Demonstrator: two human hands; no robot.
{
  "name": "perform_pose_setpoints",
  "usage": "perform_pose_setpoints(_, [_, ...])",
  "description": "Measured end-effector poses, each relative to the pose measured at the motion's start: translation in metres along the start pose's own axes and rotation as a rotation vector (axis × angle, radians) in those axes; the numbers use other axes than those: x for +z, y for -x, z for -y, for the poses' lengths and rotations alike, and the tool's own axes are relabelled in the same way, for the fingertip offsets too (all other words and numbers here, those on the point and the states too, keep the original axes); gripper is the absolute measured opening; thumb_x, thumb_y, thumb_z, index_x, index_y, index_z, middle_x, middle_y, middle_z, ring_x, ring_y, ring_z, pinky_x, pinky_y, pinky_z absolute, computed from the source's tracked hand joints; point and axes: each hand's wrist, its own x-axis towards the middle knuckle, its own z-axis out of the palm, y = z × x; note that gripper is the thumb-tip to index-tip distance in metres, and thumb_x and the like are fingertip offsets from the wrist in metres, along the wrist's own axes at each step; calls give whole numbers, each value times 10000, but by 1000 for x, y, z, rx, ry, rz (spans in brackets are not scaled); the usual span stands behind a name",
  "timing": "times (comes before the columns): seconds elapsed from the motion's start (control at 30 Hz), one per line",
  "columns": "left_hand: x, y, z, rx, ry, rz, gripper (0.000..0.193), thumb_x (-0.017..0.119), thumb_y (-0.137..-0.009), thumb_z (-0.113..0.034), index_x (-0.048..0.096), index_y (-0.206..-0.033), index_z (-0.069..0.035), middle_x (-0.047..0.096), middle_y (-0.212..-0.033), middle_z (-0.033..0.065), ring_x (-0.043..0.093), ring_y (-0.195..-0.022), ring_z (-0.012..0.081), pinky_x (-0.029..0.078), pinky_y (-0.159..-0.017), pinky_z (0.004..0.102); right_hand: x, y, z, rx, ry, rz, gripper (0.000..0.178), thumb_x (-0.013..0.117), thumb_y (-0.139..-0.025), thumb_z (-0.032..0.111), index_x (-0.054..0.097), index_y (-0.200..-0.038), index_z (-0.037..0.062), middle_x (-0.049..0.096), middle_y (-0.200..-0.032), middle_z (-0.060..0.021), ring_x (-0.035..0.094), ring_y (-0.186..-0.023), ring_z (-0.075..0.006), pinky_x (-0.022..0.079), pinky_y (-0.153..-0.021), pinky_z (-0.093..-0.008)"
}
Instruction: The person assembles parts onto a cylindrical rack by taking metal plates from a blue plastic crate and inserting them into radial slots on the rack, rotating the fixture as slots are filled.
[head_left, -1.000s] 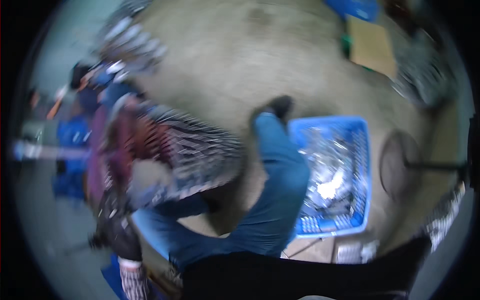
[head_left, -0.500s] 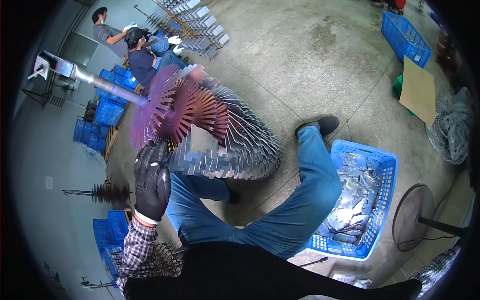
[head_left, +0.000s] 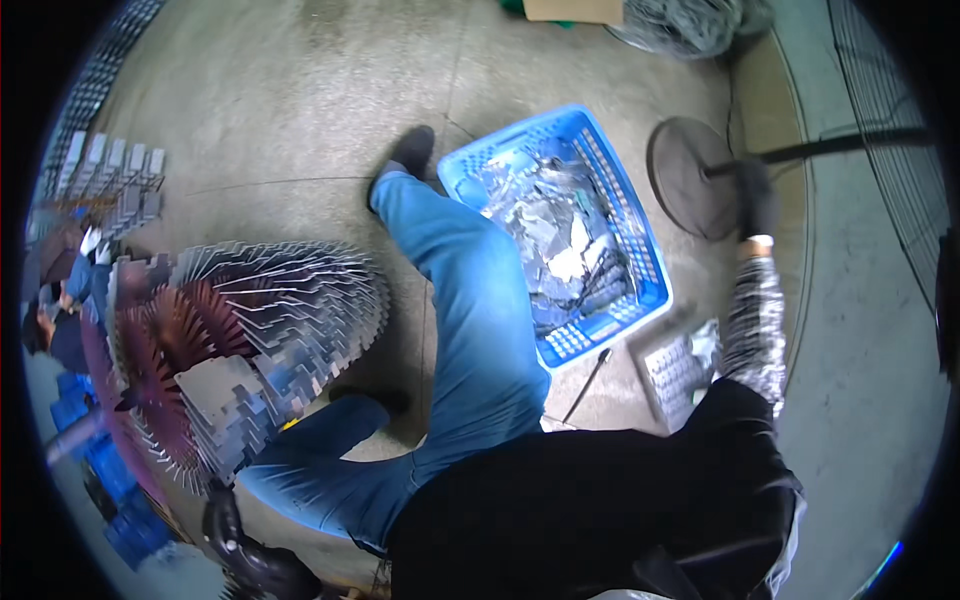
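right hand (head_left: 757,200) entered view; both hands' opening, hold unclear. plate stack (head_left: 290,300) beyond left fingers (head_left: 224,514): likely heavy, stiff; grasp rod (head_left: 75,435).

From above, the way into the blue basket (head_left: 600,328) is free. Left of it, the person's bent leg (head_left: 480,290) bars a low pass, the finned metal stack (head_left: 320,290) beyond. Right of it, a round base (head_left: 685,195) and pole (head_left: 850,147) crowd the right hand (head_left: 757,200).
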Motion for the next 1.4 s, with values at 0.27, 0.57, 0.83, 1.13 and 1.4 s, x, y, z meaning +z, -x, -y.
perform_pose_setpoints(0.27, [49,24,7,-126,427,204,371,443,-1061,-153,644,-1323,15,670,-1330,181,629,-1236,336,467,-1138,443,178,219,136,-94,309,729,628,811,-810,337,663,-1392,155,751,-1213,-156,726,-980,-410,579,-873,-504])
perform_pose_setpoints(0.57, [65,32,22,-93,456,246,385,513,-1035,-121,632,-1372,23,667,-1347,181,626,-1246,333,462,-1143,434,220,243,183,-302,15,1019,410,799,-777,291,748,-1147,121,775,-1059,-158,727,-899,-402,586,-801,-486])
perform_pose_setpoints(0.83, [64,54,50,-117,401,253,407,473,-1069,-176,636,-1389,15,665,-1365,183,622,-1247,348,454,-1147,453,210,255,172,84,72,920,263,660,-876,332,776,-968,114,787,-1005,-138,739,-857,-374,580,-777,-479])
perform_pose_setpoints(1.13, [90,58,76,-62,442,249,426,581,-1007,-90,618,-1423,-7,648,-1413,174,619,-1286,336,458,-1164,431,187,249,132,66,326,762,323,610,-943,393,796,-951,129,784,-962,-134,732,-821,-373,569,-762,-478])
perform_pose_setpoints(1.4, [102,64,79,-117,534,331,413,538,-1030,-104,615,-1425,-6,642,-1442,196,625,-1306,349,458,-1171,440,63,202,228,861,-952,203,242,712,-1013,258,796,-1019,32,744,-874,-84,700,-736,-216,567,-660,-367])
